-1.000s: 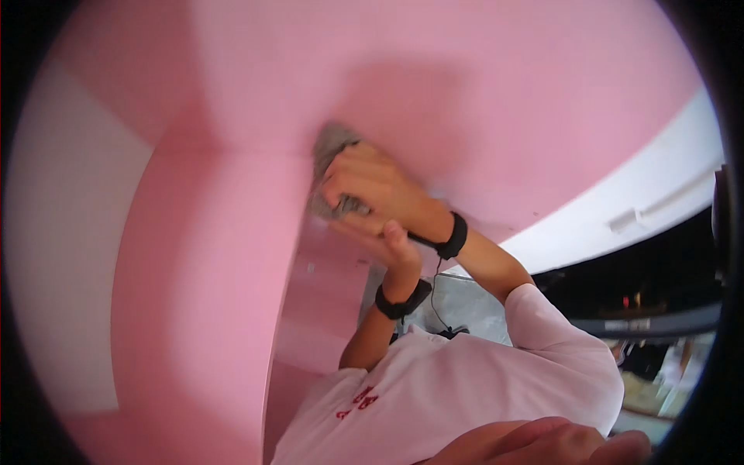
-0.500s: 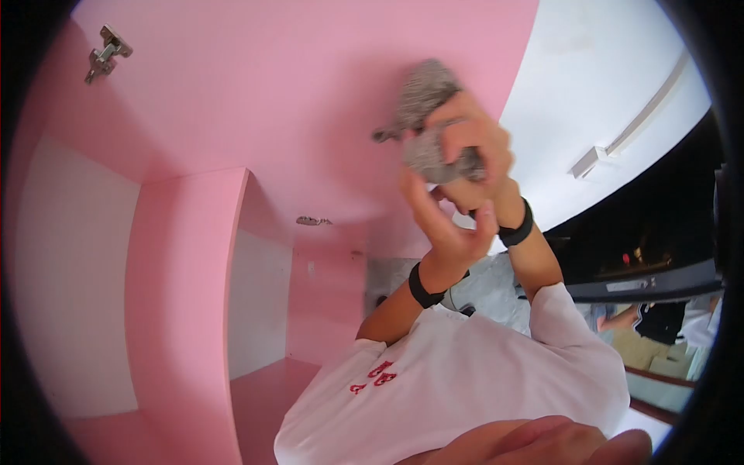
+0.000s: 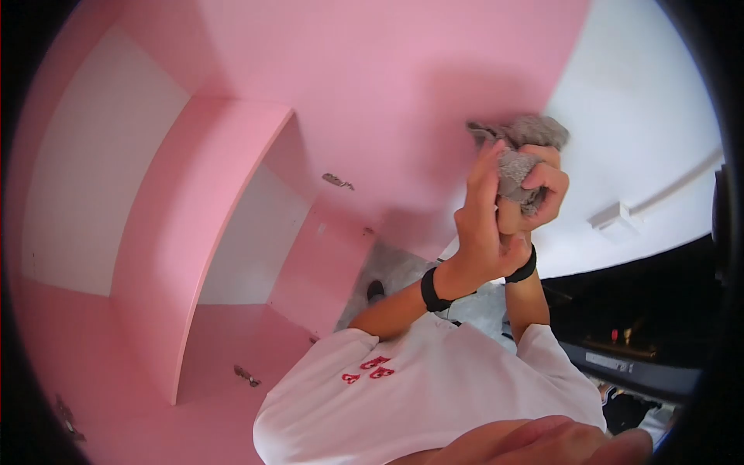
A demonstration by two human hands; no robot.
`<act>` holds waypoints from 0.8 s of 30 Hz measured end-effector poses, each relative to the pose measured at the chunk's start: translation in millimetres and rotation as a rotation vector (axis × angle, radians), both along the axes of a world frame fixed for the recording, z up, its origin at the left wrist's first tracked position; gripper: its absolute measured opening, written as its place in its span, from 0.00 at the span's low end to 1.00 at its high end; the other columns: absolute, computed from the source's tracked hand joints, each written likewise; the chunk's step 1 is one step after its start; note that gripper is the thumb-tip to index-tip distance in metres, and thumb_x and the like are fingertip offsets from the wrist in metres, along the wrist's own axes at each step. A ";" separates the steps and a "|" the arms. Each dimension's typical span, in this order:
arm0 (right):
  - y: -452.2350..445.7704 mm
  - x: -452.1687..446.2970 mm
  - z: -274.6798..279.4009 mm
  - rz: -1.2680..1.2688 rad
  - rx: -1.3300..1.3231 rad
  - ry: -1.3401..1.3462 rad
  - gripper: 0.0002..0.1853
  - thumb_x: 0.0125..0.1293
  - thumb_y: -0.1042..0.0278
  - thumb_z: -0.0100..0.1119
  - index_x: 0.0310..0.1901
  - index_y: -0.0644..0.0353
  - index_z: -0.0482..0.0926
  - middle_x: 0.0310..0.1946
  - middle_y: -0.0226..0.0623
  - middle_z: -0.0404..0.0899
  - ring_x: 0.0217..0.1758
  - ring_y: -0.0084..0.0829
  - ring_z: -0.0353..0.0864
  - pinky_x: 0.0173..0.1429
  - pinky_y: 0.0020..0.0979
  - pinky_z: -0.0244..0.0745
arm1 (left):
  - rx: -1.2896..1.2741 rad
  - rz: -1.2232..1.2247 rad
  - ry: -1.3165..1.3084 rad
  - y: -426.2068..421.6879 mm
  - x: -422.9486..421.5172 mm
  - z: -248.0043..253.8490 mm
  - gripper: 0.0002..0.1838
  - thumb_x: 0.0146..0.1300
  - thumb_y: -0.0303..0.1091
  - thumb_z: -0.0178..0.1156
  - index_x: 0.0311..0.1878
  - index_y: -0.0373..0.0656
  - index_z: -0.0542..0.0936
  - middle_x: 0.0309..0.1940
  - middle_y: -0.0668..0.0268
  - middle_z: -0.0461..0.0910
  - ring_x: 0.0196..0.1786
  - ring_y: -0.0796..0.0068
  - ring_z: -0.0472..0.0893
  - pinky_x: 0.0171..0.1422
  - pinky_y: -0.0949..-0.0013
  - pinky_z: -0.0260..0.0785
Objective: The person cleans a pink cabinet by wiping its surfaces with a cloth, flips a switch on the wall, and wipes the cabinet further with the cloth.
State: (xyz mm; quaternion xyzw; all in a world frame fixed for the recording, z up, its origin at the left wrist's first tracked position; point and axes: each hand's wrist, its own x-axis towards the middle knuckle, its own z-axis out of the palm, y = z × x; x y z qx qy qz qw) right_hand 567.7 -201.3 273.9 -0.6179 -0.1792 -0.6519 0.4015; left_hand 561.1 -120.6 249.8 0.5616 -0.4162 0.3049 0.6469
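A crumpled grey-brown cloth (image 3: 518, 172) is bunched in my two hands, close to the pink panel. My right hand (image 3: 549, 190) has its fingers curled round the cloth. From the left, my left hand (image 3: 484, 209) presses its fingers against the cloth's side, with its thumb near my right wrist. One end of the cloth sticks out above the fingers. Whether it touches the panel behind is hard to make out. A black band sits on each wrist.
Pink cabinet panels (image 3: 364, 70) surround me, with an upright divider (image 3: 167, 232) at left. Metal hinges (image 3: 339, 182) stick out from the surfaces. On the right are a white surface (image 3: 620, 132) with a small white fitting (image 3: 616, 221) and a dark opening.
Both hands have moved right with the cloth, nearer the pink panel's edge. My view has shifted, showing more of the lower cabinet.
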 end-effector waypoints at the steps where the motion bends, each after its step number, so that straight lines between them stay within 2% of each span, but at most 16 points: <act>1: 8.0 9.4 1.8 0.028 -0.007 0.002 0.15 0.57 0.81 0.63 0.42 0.56 0.69 0.40 0.45 0.79 0.38 0.32 0.74 0.50 0.34 0.73 | -0.015 -0.027 -0.004 5.0 7.2 3.1 0.45 0.52 0.31 0.57 0.76 0.28 0.56 0.74 0.35 0.61 0.74 0.28 0.65 0.68 0.49 0.72; 2: 16.7 18.8 3.3 -0.013 0.015 -0.048 0.15 0.55 0.81 0.64 0.40 0.56 0.69 0.40 0.46 0.80 0.37 0.34 0.75 0.49 0.35 0.74 | -0.031 -0.057 -0.009 10.4 15.3 4.7 0.46 0.52 0.31 0.56 0.77 0.28 0.56 0.75 0.35 0.61 0.74 0.28 0.66 0.70 0.50 0.70; 3: 24.6 28.3 5.7 -0.060 0.037 -0.100 0.15 0.54 0.80 0.65 0.39 0.56 0.70 0.39 0.46 0.80 0.37 0.35 0.75 0.49 0.36 0.74 | 0.001 -0.045 -0.032 16.8 25.6 4.8 0.48 0.57 0.39 0.54 0.77 0.23 0.50 0.75 0.35 0.60 0.71 0.42 0.69 0.75 0.50 0.62; 4: 30.2 38.0 11.1 -0.043 0.027 -0.101 0.15 0.54 0.80 0.65 0.39 0.56 0.70 0.39 0.46 0.80 0.37 0.35 0.75 0.49 0.36 0.74 | -0.009 -0.028 -0.034 24.7 35.4 5.7 0.48 0.57 0.39 0.54 0.77 0.23 0.50 0.75 0.35 0.60 0.71 0.42 0.69 0.75 0.50 0.62; 6: 40.8 58.1 27.0 -0.076 -0.155 -0.043 0.15 0.49 0.80 0.66 0.37 0.56 0.71 0.38 0.46 0.81 0.36 0.37 0.76 0.47 0.36 0.74 | -0.036 -0.068 0.063 40.9 54.9 8.8 0.48 0.56 0.38 0.55 0.76 0.21 0.49 0.71 0.36 0.64 0.67 0.46 0.72 0.72 0.53 0.65; 12: 101.4 134.5 57.3 0.029 -0.336 0.000 0.16 0.42 0.79 0.66 0.35 0.57 0.76 0.35 0.43 0.82 0.35 0.39 0.78 0.43 0.36 0.73 | -0.075 0.051 0.122 98.1 126.3 5.9 0.50 0.56 0.39 0.56 0.75 0.19 0.46 0.61 0.40 0.71 0.60 0.48 0.77 0.66 0.56 0.70; 14: 123.5 160.5 59.9 0.068 -0.327 0.002 0.15 0.42 0.77 0.67 0.35 0.57 0.76 0.35 0.42 0.82 0.35 0.40 0.79 0.43 0.37 0.74 | -0.079 0.091 0.115 114.9 145.4 2.0 0.52 0.56 0.39 0.57 0.77 0.21 0.44 0.61 0.40 0.72 0.60 0.49 0.78 0.66 0.56 0.70; 16: 141.7 181.0 65.1 0.125 -0.487 0.090 0.14 0.47 0.78 0.63 0.36 0.61 0.73 0.37 0.44 0.80 0.39 0.41 0.80 0.50 0.36 0.76 | -0.106 0.204 0.182 134.1 161.8 4.3 0.54 0.58 0.40 0.58 0.79 0.23 0.40 0.65 0.40 0.69 0.64 0.50 0.75 0.69 0.56 0.68; 17: 151.6 193.9 65.3 0.118 -0.482 0.089 0.14 0.47 0.78 0.63 0.36 0.61 0.73 0.37 0.44 0.80 0.39 0.41 0.80 0.50 0.36 0.76 | -0.100 0.199 0.179 141.9 170.8 3.0 0.54 0.58 0.40 0.58 0.79 0.23 0.40 0.65 0.40 0.69 0.64 0.50 0.75 0.69 0.56 0.68; 19: 170.3 219.3 61.5 0.289 -0.509 0.179 0.13 0.46 0.74 0.65 0.36 0.56 0.76 0.33 0.33 0.80 0.37 0.41 0.79 0.47 0.36 0.73 | -0.167 0.315 0.291 153.2 187.3 -4.2 0.54 0.64 0.44 0.58 0.80 0.25 0.38 0.70 0.41 0.64 0.69 0.50 0.72 0.72 0.57 0.64; 23: 190.1 242.5 43.4 0.416 -0.547 0.362 0.12 0.48 0.72 0.64 0.36 0.56 0.75 0.32 0.33 0.77 0.38 0.41 0.77 0.48 0.37 0.72 | -0.289 0.317 0.440 166.0 196.4 -10.8 0.54 0.67 0.47 0.59 0.80 0.26 0.38 0.73 0.42 0.60 0.73 0.51 0.67 0.76 0.55 0.60; 24: 189.7 241.6 40.3 0.452 -0.495 0.371 0.11 0.49 0.71 0.63 0.36 0.56 0.75 0.32 0.33 0.77 0.38 0.41 0.77 0.49 0.37 0.72 | -0.246 0.320 0.408 170.3 194.9 -7.1 0.54 0.65 0.42 0.58 0.80 0.25 0.37 0.72 0.41 0.60 0.73 0.50 0.66 0.75 0.53 0.59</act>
